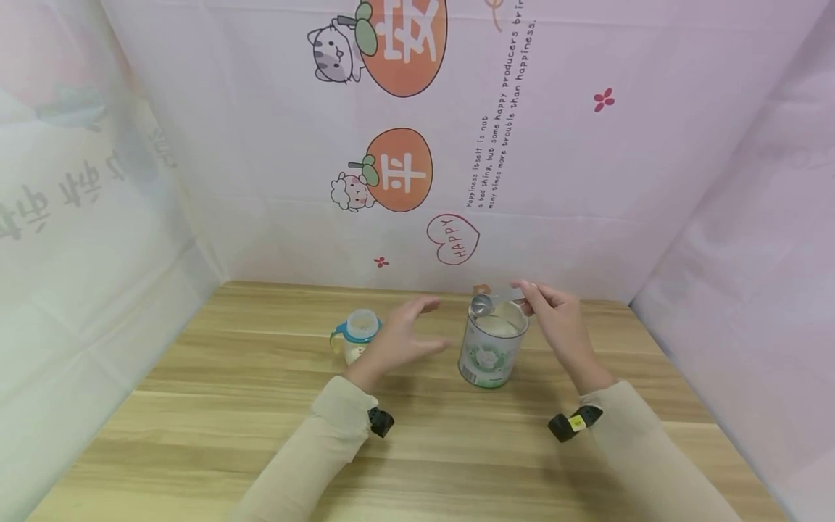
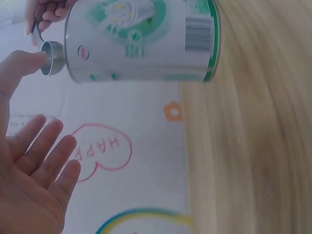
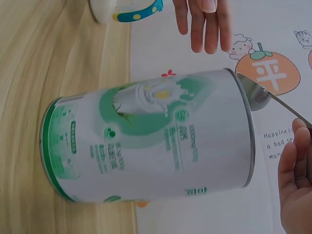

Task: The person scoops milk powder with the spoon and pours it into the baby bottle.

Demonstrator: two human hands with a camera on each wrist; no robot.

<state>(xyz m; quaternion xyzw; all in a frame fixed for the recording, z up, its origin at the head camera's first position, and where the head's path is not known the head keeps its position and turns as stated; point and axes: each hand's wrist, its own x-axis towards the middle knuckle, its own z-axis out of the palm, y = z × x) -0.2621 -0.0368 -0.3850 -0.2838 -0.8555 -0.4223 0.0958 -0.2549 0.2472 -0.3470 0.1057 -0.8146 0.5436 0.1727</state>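
A white and green milk powder can [image 1: 489, 359] stands upright on the table, its top open and pale contents visible inside. My right hand [image 1: 557, 322] pinches the handle of a metal scoop [image 1: 483, 304], whose bowl is at the can's rim. In the right wrist view the scoop's bowl [image 3: 256, 95] shows beside the rim. Between the can and a baby bottle, my left hand [image 1: 401, 337] is held with fingers extended and thumb apart, holding nothing. The bottle [image 1: 361, 328] has a blue collar and a side handle; my left hand partly hides it.
The wooden table [image 1: 443, 449] runs back to a printed white cloth [image 1: 554, 239] hanging behind it. More cloth hangs at the left and right sides. A black band with a camera [image 1: 380, 421] is on the left wrist, another [image 1: 574, 423] on the right.
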